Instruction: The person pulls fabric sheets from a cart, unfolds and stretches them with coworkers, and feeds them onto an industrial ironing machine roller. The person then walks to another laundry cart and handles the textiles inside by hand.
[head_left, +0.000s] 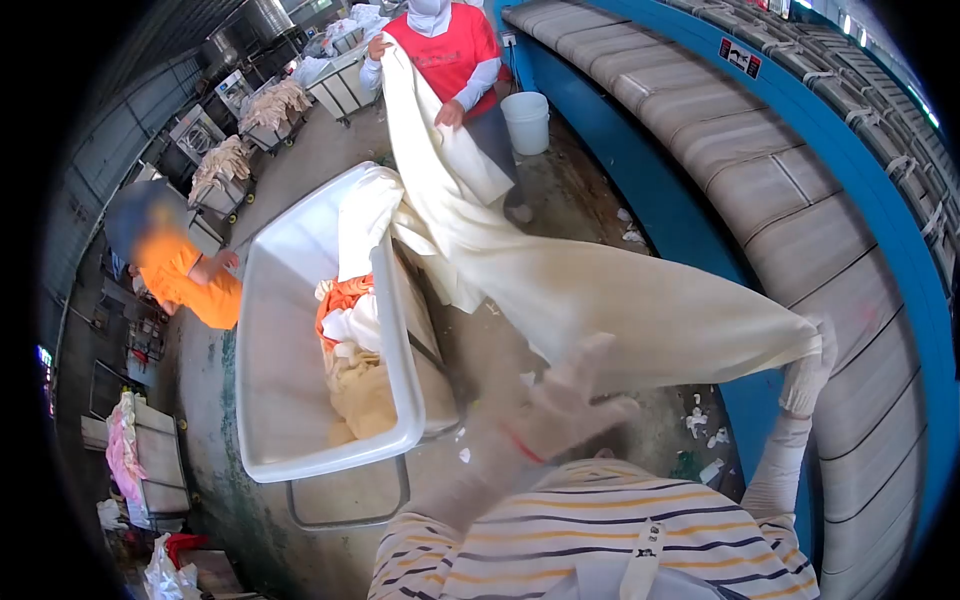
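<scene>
A long cream cloth stretches through the air between me and a co-worker in a red shirt, who holds its far end up in both hands. My right hand, in a whitish glove, grips a corner of the cloth beside the padded rollers. My left hand is smeared by motion, with fingers spread, just below the cloth's near edge. Whether it touches the cloth, I cannot tell. Left of the cloth stands a white wheeled tub holding crumpled white, orange and tan linens.
A blue machine with a grey padded bed runs along the right. A white bucket stands behind the co-worker. Another person in orange is beyond the tub. Linen carts line the left, and scraps litter the floor.
</scene>
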